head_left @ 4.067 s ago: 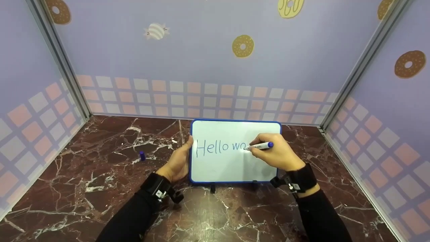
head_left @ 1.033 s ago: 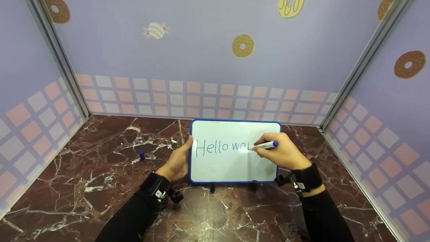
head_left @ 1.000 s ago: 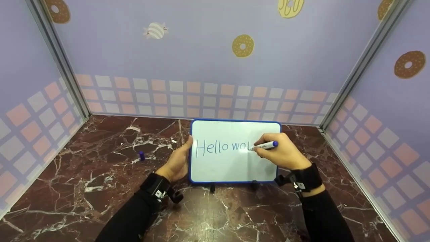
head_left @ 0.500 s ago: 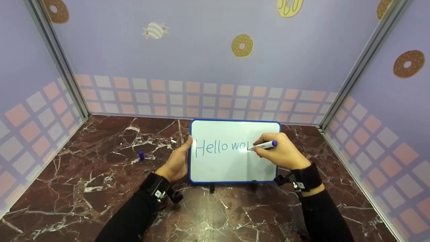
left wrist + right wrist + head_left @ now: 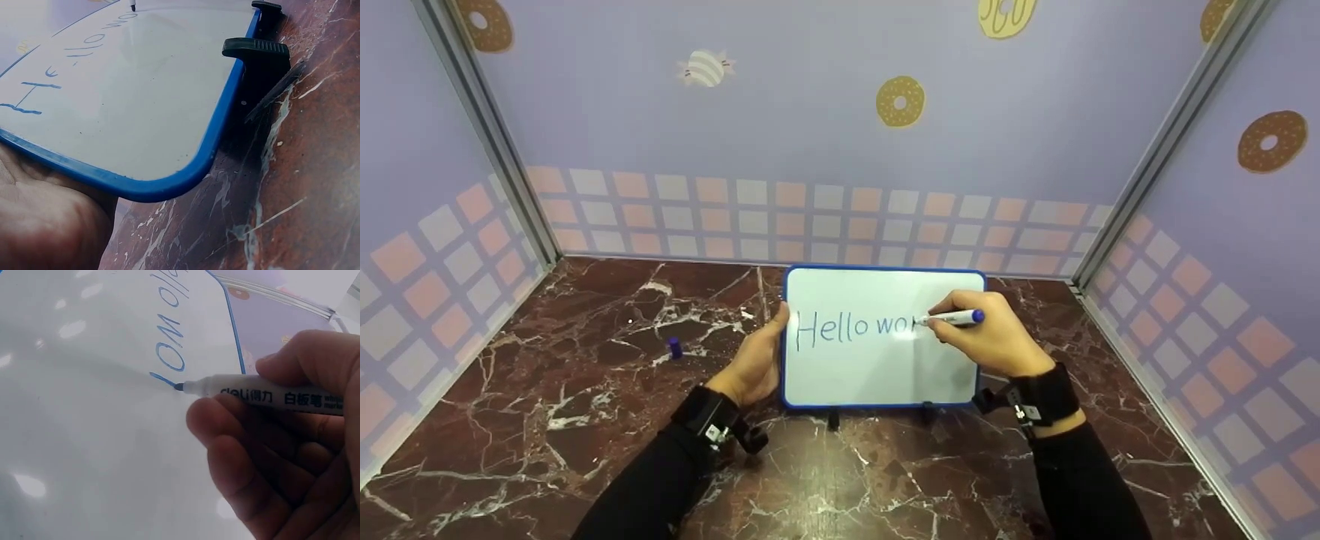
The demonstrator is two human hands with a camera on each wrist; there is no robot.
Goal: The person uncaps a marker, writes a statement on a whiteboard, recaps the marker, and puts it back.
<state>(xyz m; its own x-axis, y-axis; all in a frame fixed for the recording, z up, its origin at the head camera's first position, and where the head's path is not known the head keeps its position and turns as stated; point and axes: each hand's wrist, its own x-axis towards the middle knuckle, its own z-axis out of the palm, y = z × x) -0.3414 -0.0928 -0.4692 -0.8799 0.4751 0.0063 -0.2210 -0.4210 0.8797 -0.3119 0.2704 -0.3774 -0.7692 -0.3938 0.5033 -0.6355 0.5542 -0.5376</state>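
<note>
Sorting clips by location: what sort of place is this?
Probably a purpose-built recording booth. Printed wall panels stand at the back and both sides, metal posts join them at the corners, and wrist cameras are worn on both arms.

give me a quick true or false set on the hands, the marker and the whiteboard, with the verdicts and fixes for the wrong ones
1. The right hand holds a marker. True.
2. The cap is on the back end of the marker. False: it lies on the table, left of the whiteboard.
3. The left hand holds the whiteboard by its left edge. True.
4. The writing is red. False: it is blue.
5. The writing begins with "Hello". True.
</note>
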